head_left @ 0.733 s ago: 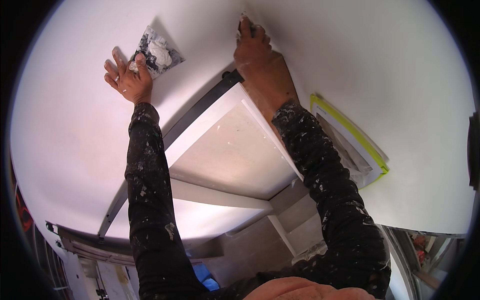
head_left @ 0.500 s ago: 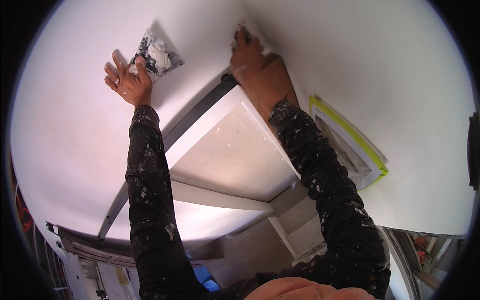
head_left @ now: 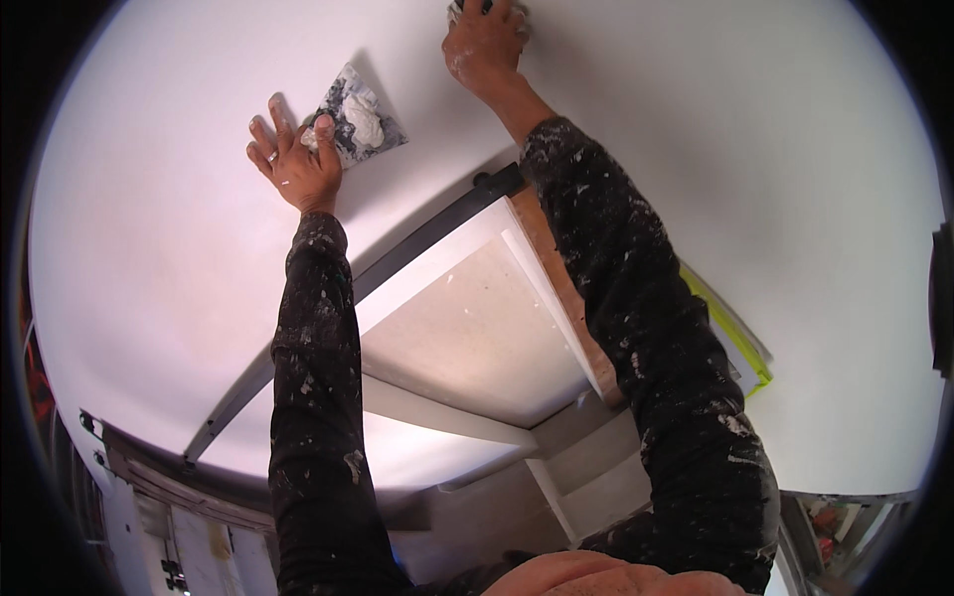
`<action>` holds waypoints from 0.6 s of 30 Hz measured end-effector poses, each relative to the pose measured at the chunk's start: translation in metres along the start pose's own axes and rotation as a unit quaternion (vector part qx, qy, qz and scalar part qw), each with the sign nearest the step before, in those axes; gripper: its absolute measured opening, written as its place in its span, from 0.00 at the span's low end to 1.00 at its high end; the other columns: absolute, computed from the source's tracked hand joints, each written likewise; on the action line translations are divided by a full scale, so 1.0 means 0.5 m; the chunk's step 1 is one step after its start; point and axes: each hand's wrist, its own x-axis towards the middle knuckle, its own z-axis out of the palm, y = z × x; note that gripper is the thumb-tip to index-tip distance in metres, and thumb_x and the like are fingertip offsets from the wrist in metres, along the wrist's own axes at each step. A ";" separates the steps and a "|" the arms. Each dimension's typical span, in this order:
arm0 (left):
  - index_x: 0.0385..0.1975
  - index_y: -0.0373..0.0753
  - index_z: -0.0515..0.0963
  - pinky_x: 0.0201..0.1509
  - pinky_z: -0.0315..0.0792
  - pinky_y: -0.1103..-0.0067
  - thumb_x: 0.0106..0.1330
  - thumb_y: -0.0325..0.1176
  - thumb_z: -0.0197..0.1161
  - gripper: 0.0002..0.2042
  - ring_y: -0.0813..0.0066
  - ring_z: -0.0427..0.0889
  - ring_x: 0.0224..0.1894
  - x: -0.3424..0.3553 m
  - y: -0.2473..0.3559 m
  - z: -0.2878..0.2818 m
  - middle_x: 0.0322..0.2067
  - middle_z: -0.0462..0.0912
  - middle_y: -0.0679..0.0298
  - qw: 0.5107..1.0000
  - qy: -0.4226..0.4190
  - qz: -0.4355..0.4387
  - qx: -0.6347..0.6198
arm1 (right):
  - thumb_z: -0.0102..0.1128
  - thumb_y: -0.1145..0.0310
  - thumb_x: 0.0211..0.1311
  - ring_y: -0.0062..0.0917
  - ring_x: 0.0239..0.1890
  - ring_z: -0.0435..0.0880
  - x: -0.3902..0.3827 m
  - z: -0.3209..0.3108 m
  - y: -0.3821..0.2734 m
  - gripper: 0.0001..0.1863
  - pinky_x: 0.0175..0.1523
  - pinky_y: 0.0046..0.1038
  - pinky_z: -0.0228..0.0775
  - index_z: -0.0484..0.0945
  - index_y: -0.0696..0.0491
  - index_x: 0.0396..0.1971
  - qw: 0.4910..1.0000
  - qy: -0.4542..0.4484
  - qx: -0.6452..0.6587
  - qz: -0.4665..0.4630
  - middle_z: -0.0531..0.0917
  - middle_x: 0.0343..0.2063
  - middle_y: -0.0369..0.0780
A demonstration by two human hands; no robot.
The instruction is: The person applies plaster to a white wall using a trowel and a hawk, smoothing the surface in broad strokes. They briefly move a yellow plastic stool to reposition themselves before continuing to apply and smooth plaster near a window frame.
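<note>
The left hand [head_left: 303, 167] pinches a plate [head_left: 391, 138] by its left edge, well apart from the right hand [head_left: 483, 50] gripping a partly hidden tool [head_left: 455, 12]; tilting could spill the central paste [head_left: 364, 121].

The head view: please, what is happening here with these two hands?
The person's left hand holds a flat plate bearing a lump of white paste. The right hand is raised before a white surface, near the picture's upper edge, gripping a dark object. That object is partly cut off, so its kind is unclear.
</note>
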 end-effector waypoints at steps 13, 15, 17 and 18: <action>0.38 0.36 0.87 0.77 0.35 0.55 0.73 0.60 0.42 0.32 0.53 0.49 0.76 -0.006 -0.006 0.001 0.71 0.64 0.68 1.000 0.012 0.004 0.002 | 0.63 0.65 0.60 0.26 0.49 0.79 -0.187 -0.031 0.064 0.21 0.63 0.38 0.63 0.78 0.37 0.55 0.848 0.014 -0.028 -0.529 0.82 0.51 0.29; 0.38 0.37 0.87 0.77 0.36 0.55 0.73 0.60 0.42 0.33 0.53 0.49 0.76 -0.010 -0.018 0.000 0.71 0.64 0.68 0.999 0.007 0.005 0.032 | 0.64 0.65 0.59 0.26 0.51 0.78 -0.190 -0.015 0.059 0.22 0.63 0.36 0.62 0.78 0.36 0.55 0.843 0.012 -0.025 -0.538 0.81 0.52 0.28; 0.38 0.38 0.87 0.77 0.36 0.55 0.73 0.61 0.42 0.33 0.53 0.49 0.76 -0.006 -0.017 0.003 0.71 0.64 0.68 0.999 0.007 0.008 0.038 | 0.67 0.64 0.56 0.27 0.53 0.75 -0.193 0.003 0.058 0.26 0.61 0.34 0.60 0.76 0.35 0.57 0.841 0.003 -0.032 -0.540 0.80 0.53 0.27; 0.38 0.38 0.87 0.77 0.36 0.55 0.73 0.61 0.42 0.33 0.53 0.49 0.76 -0.005 -0.014 0.005 0.71 0.64 0.68 0.999 0.007 0.008 0.034 | 0.65 0.65 0.57 0.27 0.52 0.76 -0.192 0.008 0.060 0.23 0.61 0.34 0.61 0.78 0.35 0.55 0.839 -0.002 -0.039 -0.543 0.81 0.52 0.27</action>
